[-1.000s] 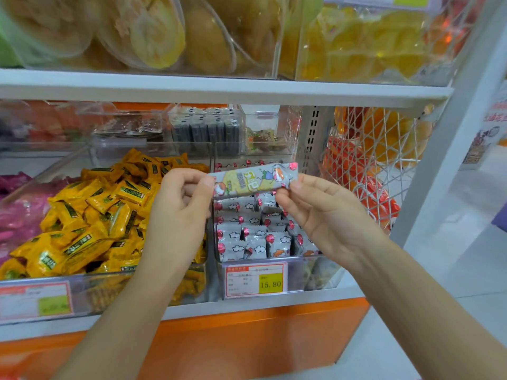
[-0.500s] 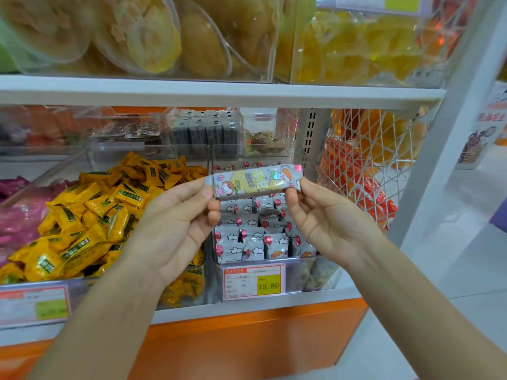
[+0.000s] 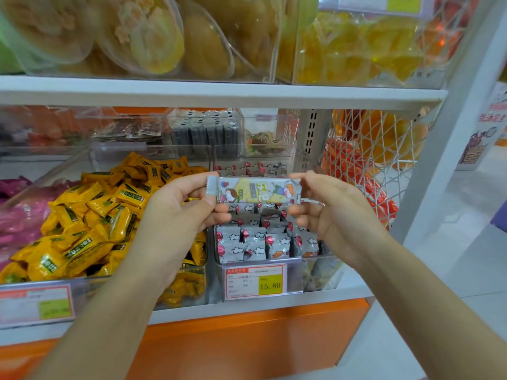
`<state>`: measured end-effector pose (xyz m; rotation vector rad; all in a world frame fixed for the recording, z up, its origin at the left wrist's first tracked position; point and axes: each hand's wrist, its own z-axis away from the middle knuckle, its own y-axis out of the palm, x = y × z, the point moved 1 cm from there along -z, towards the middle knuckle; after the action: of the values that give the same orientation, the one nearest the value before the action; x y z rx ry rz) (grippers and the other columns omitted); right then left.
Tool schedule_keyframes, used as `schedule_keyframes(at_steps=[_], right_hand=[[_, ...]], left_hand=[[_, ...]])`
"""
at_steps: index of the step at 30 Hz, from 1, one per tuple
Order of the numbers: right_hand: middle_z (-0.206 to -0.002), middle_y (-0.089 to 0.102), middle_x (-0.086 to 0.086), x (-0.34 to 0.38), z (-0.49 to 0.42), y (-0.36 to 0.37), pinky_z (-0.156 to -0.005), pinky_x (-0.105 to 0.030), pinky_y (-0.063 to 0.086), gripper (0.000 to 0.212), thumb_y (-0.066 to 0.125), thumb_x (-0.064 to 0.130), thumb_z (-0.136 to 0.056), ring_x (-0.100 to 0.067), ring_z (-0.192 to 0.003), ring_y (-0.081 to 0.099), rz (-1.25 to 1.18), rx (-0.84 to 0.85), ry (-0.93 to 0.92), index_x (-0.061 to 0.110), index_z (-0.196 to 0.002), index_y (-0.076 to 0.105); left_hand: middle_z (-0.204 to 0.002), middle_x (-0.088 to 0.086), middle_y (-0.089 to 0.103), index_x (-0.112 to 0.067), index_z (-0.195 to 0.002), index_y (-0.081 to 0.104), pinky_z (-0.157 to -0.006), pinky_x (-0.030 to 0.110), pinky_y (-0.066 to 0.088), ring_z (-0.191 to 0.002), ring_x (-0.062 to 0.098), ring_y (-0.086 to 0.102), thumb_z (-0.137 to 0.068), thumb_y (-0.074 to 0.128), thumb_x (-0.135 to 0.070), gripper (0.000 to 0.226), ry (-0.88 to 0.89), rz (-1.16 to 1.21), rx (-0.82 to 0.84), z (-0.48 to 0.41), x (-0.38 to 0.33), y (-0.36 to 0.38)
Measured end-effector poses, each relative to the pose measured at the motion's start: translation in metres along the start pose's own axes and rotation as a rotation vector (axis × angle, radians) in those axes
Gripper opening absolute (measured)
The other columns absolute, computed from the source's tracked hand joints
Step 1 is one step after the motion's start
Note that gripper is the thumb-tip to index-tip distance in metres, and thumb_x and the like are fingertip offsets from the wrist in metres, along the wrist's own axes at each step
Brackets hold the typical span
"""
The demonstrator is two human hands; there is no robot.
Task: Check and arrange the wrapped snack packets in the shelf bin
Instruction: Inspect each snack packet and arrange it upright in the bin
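Observation:
A long silver snack packet [image 3: 258, 190] with a cartoon print is held level in front of the shelf. My left hand [image 3: 178, 212] pinches its left end and my right hand [image 3: 332, 212] pinches its right end. Just below and behind it stands a clear shelf bin [image 3: 296, 272] filled with several upright silver packets [image 3: 255, 245] printed with clouds and red balloons. A price tag [image 3: 255, 281] reading 15.80 is fixed on the bin's front.
A clear bin of yellow packets [image 3: 90, 220] sits to the left, pink packets [image 3: 16, 215] further left. A white mesh basket [image 3: 378, 160] with orange goods hangs at the right. The white shelf board [image 3: 219, 91] above carries tubs of dried fruit.
The packet has been turned so its printed face shows flat, and both hands have lowered it slightly toward the bin. My left hand's grip has shifted to the packet's end seal.

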<state>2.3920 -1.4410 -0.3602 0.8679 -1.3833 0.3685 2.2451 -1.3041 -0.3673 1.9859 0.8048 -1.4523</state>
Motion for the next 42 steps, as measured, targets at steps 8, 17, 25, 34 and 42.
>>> schedule_keyframes(at_steps=[8, 17, 25, 34, 42], right_hand=[[-0.104, 0.065, -0.026, 0.002, 0.000, 0.000, -0.062, -0.023, 0.052, 0.010, 0.057, 0.002, -0.089, -0.021, -0.066, 0.063, 0.105, -0.024, -0.095, -0.002, -0.095, 0.064], [-0.094, 0.073, -0.001, -0.002, 0.001, 0.002, -0.075, -0.025, 0.055, 0.016, 0.061, 0.010, -0.087, -0.015, -0.089, 0.069, 0.335, 0.008, -0.240, 0.021, -0.092, 0.072], [-0.075, 0.068, 0.009, -0.003, 0.002, 0.003, -0.062, -0.014, 0.049, 0.011, 0.068, 0.016, -0.082, -0.001, -0.069, 0.060, 0.524, -0.098, -0.416, 0.021, -0.073, 0.070], [-0.088, 0.071, 0.014, -0.005, 0.002, 0.000, -0.072, -0.015, 0.052, 0.012, 0.072, 0.015, -0.079, -0.003, -0.082, 0.065, 0.529, 0.010, -0.392, 0.023, -0.088, 0.072], [-0.074, 0.068, 0.016, -0.006, 0.006, 0.004, -0.064, -0.011, 0.048, 0.017, 0.070, 0.017, -0.081, 0.001, -0.070, 0.060, 0.536, -0.079, -0.487, 0.028, -0.068, 0.069]], left_hand=[[-0.092, 0.003, 0.071, -0.029, -0.097, 0.069, -0.063, 0.027, 0.054, -0.074, 0.013, 0.068, -0.089, 0.049, 0.004, 0.039, -0.025, -0.104, 0.014, -0.001, 0.002, 0.000], [-0.098, -0.009, 0.064, -0.036, -0.113, 0.059, -0.061, 0.020, 0.056, -0.060, 0.007, 0.065, -0.085, 0.061, -0.020, 0.032, 0.111, -0.339, 0.011, 0.005, -0.004, 0.004], [-0.094, -0.007, 0.057, -0.033, -0.117, 0.057, -0.063, 0.022, 0.054, -0.060, 0.009, 0.064, -0.083, 0.063, -0.006, 0.044, 0.168, -0.417, 0.092, 0.008, -0.005, 0.009], [-0.100, -0.001, 0.064, -0.029, -0.111, 0.058, -0.066, 0.031, 0.056, -0.061, 0.010, 0.068, -0.084, 0.061, -0.007, 0.034, 0.130, -0.375, 0.062, 0.010, -0.006, 0.009], [-0.094, -0.002, 0.063, -0.030, -0.103, 0.060, -0.061, 0.026, 0.057, -0.061, 0.011, 0.068, -0.084, 0.062, -0.012, 0.026, 0.107, -0.359, 0.103, 0.012, -0.006, 0.012]])
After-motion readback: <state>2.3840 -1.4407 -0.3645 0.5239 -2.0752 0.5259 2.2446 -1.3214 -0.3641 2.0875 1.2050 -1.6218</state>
